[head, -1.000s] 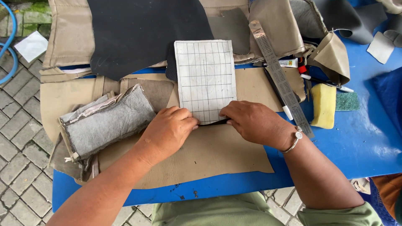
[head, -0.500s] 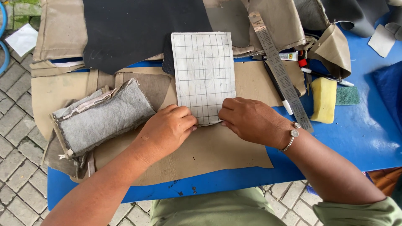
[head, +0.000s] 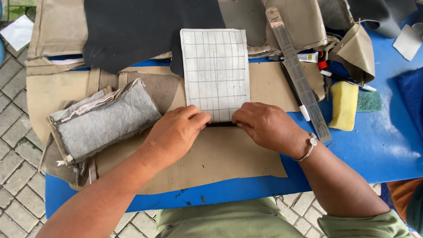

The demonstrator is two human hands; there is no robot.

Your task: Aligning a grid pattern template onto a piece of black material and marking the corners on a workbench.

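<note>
Both hands are pressing down at the near edge of a white gridded sheet [head: 215,72], which is lying upright on tan leather [head: 207,156] near the middle of the blue table [head: 379,145]. The left hand [head: 174,132] is curling its fingertips onto the sheet's near left corner; the right hand [head: 264,125], with a bangle [head: 308,150] at the wrist, is doing the same at the near right corner. Neither hand is closed around anything — the fingers are bent and pushing flat on the sheet's edge, and a thin dark strip [head: 221,124] is showing between the two hands just under that edge.

Left of the left hand, a grey felt-like bundle [head: 103,121] is lying tilted on the leather, near the table's left edge. A black sheet [head: 145,28] is spreading across the far side, its edge tucked under the gridded sheet's far left corner. To the right, a long ruler [head: 297,72] is running diagonally from the far edge toward the right wrist, with a pen [head: 295,94] just beside it. A yellow sponge [head: 343,105] is sitting further right on bare table — touching a green pad [head: 369,101].
</note>
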